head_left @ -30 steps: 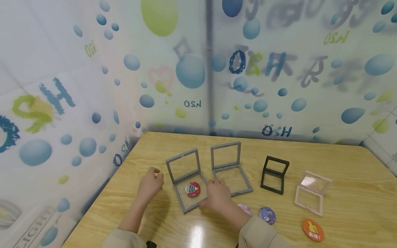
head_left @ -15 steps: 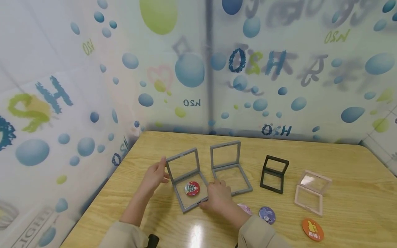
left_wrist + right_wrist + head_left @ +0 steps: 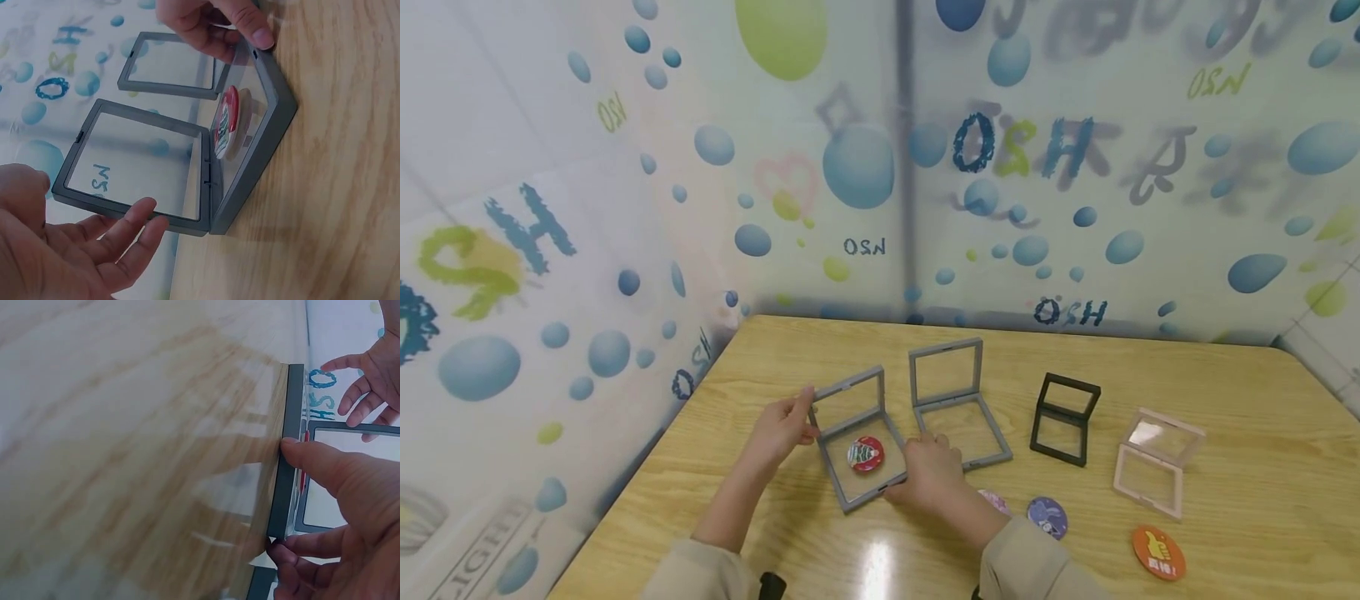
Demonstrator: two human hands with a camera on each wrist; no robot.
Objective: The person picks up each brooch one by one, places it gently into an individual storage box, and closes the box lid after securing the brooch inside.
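A grey hinged display frame with clear panes stands unfolded on the table, its lid tilted up. On its lower pane lies a round red, white and green badge. My left hand touches the lid's left side; in the left wrist view its loosely extended fingers lie against the lid's edge. My right hand grips the base at its front right corner. In the right wrist view the thumb presses the front edge, with the other fingers curled at the corner.
Right of it stands a second unfolded grey frame, then a small black frame and a pale pink one. Pink, purple and orange badges lie nearer the front. A patterned curtain hangs behind the table.
My left hand has moved right and forward from beside the frame to its lid. The lid has tipped slightly towards the base. My right hand has kept its hold on the corner.
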